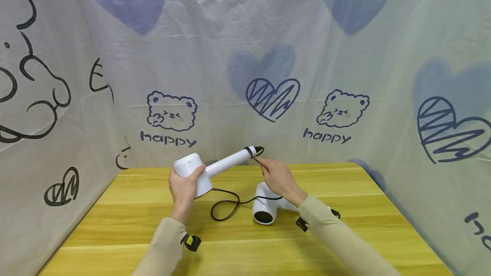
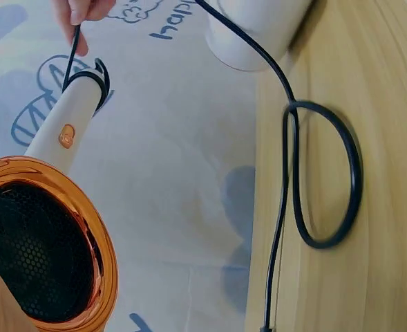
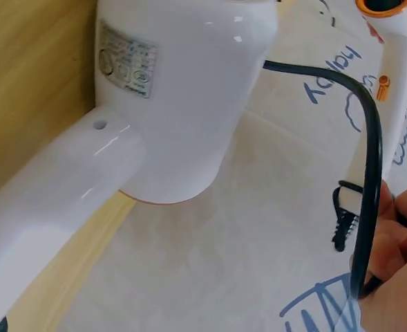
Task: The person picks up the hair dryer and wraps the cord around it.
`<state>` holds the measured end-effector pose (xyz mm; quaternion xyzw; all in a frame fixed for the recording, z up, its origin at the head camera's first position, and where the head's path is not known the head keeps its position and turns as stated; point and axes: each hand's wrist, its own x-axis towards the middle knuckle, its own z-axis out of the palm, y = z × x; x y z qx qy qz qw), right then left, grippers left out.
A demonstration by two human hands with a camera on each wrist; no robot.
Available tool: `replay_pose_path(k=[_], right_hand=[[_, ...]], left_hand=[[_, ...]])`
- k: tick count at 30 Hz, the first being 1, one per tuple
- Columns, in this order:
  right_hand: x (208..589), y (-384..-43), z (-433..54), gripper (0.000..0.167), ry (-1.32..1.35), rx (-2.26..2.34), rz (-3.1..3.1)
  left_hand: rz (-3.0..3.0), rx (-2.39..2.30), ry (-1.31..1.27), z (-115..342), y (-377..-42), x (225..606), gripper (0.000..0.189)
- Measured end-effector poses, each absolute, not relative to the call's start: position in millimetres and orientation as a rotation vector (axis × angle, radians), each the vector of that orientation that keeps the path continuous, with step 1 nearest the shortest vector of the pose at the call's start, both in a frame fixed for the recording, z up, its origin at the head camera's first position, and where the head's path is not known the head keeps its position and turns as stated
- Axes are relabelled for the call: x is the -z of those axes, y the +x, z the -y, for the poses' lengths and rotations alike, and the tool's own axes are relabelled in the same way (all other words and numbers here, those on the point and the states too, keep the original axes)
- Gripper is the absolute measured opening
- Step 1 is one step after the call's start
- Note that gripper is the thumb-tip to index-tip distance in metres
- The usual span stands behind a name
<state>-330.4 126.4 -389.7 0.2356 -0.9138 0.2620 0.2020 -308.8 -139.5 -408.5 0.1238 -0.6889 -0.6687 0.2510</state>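
Note:
My left hand (image 1: 183, 188) grips the wide head of a white hair dryer (image 1: 230, 162), raised above the table with its handle pointing up to the right. A copper-coloured ring (image 2: 101, 242) surrounds the dark mesh at one end of that head, as the left wrist view shows. Black cord (image 2: 105, 88) is looped around the handle's end. Beside that end, my right hand (image 1: 280, 178) pinches the cord between thumb and fingers. From there the cord (image 3: 373, 138) runs down and leads in a loose loop on the table.
A second white hair dryer (image 1: 261, 191) lies on the wooden table (image 1: 238, 254) below my right hand, its handle partly hidden by my forearm. Fabric walls (image 1: 245, 20) printed with hearts and bears stand behind the table and on both sides.

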Motion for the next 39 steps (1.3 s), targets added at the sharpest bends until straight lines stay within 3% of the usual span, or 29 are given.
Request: replay_pose_path(k=[9, 18, 30, 39], right_hand=[[378, -335, -142, 0.025, 0.572, -1.459, 2.544], [366, -344, -155, 0.025, 0.286, -1.814, 2.626], [356, -362, -176, 0.030, 0.336, -1.931, 2.689], [353, -367, -172, 0.032, 0.284, -1.918, 2.691]], left_hand=[[1.608, 2.173, 0.440, 143, -312, 402, 0.065], [1.490, 2.401, 0.424, 147, -312, 398, 0.058], [1.508, 2.728, 0.223, 152, -309, 400, 0.038], [1.549, 2.953, 0.044, 153, -308, 400, 0.040]])
